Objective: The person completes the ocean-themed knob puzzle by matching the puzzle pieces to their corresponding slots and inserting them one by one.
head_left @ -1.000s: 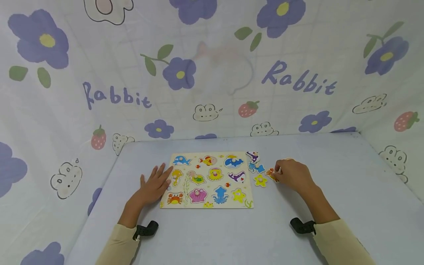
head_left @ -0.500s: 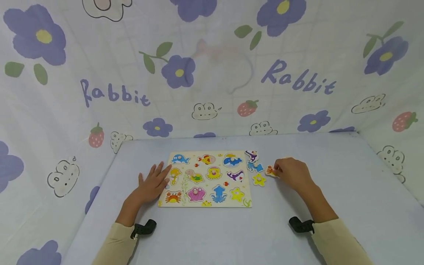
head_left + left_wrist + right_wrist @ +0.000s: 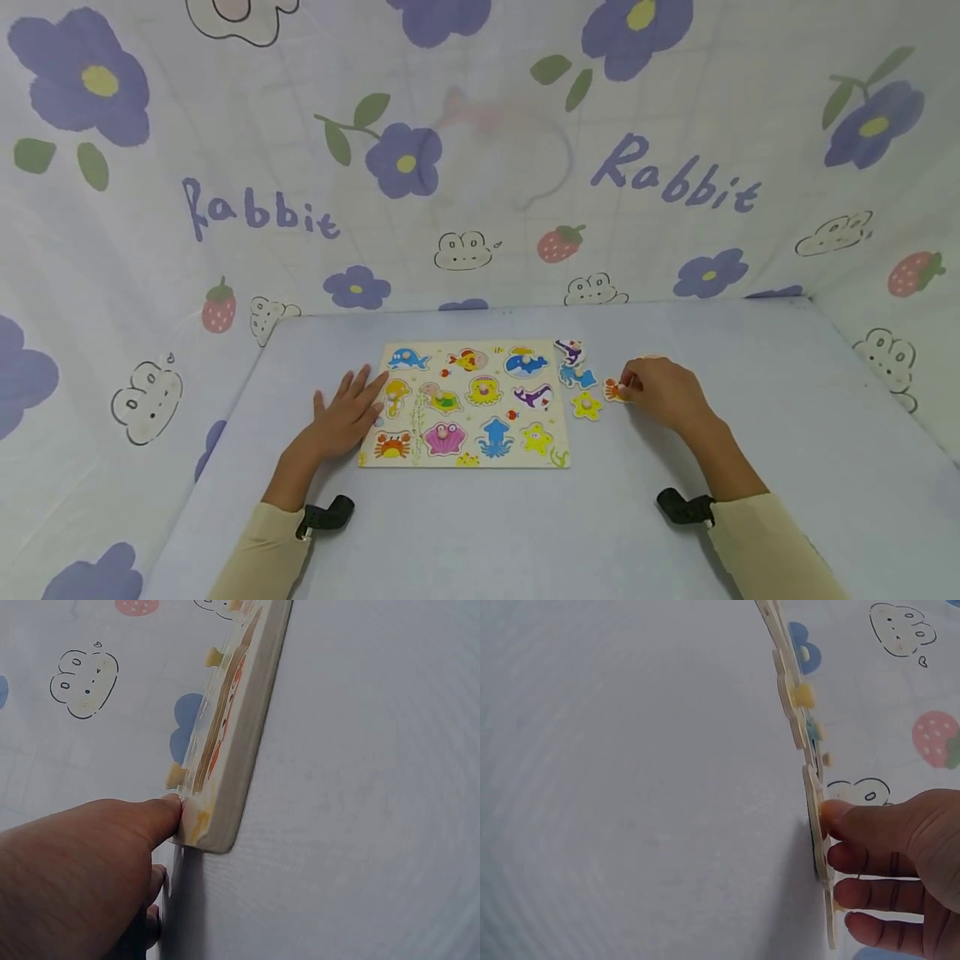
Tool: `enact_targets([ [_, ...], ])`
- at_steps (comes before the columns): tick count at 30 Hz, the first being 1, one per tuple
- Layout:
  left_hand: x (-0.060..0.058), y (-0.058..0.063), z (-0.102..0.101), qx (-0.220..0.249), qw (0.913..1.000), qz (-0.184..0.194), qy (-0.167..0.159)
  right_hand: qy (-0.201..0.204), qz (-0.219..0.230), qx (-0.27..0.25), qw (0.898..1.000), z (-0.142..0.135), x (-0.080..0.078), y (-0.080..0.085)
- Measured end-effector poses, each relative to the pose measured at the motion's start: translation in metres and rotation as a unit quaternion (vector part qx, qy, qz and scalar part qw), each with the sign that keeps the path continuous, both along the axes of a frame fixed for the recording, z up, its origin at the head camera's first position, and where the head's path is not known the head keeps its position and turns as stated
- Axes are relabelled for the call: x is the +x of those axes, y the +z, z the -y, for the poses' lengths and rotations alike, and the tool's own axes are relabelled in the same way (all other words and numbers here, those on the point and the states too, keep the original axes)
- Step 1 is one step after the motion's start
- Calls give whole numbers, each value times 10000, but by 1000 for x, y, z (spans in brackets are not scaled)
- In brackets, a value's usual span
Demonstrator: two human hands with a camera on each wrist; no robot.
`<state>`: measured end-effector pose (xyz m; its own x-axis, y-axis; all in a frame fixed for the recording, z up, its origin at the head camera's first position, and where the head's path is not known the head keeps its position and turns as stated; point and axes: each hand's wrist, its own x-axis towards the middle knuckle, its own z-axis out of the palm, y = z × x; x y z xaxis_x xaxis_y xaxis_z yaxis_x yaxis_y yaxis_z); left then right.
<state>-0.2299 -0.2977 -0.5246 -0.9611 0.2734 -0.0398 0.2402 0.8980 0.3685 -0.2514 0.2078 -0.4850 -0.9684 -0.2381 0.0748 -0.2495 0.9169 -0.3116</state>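
A wooden peg puzzle board [image 3: 472, 427] with printed sea animals lies on the table. My left hand [image 3: 347, 425] rests spread along its left edge; in the left wrist view the thumb [image 3: 161, 817] touches the board's corner. To the right of the board, my right hand [image 3: 666, 393] pinches a red crab puzzle piece [image 3: 613, 390], which the fingers partly cover. Close by lie a yellow starfish piece [image 3: 587, 406], a blue squid piece [image 3: 577, 377] and a purple whale piece [image 3: 570, 352]. Another piece [image 3: 830, 922] shows under the right fingers in the right wrist view.
Most board animals carry small knobs; the crab, squid, starfish and purple whale spots show none. A pale cloth covers the table [image 3: 465, 533]. A printed curtain [image 3: 510, 167] hangs behind and at both sides. Black wrist cameras [image 3: 327, 512] sit at the cuffs.
The crab piece has turned slightly in the right hand's pinch since one second ago. The left hand stays on the board, and the loose pieces lie as before.
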Motion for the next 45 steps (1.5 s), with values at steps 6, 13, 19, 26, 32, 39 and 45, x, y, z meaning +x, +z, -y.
enact_targets([
  [6, 3, 5, 1, 32, 10000, 11, 34, 71, -119, -91, 9999, 9, 4, 12],
  [13, 1, 1, 1, 108, 9999, 33, -3, 430, -255, -286, 9983, 37, 24, 40],
  [19, 2, 0, 4, 131, 9999, 5, -35, 893, -544, -301, 9941, 78, 48, 58],
  [26, 2, 1, 9, 106, 9999, -64, -10, 1653, -667, -239, 9837, 135, 57, 69],
  [32, 0, -1, 8, 45, 10000, -3, -5, 2208, -641, -185, 9730, 176, 54, 58],
  [39, 0, 2, 3, 36, 9999, 146, 10, 2639, -287, -136, 9640, 224, 48, 37],
  [45, -1, 2, 4, -4, 10000, 97, -13, 2843, -257, -168, 9582, 257, 45, 27],
])
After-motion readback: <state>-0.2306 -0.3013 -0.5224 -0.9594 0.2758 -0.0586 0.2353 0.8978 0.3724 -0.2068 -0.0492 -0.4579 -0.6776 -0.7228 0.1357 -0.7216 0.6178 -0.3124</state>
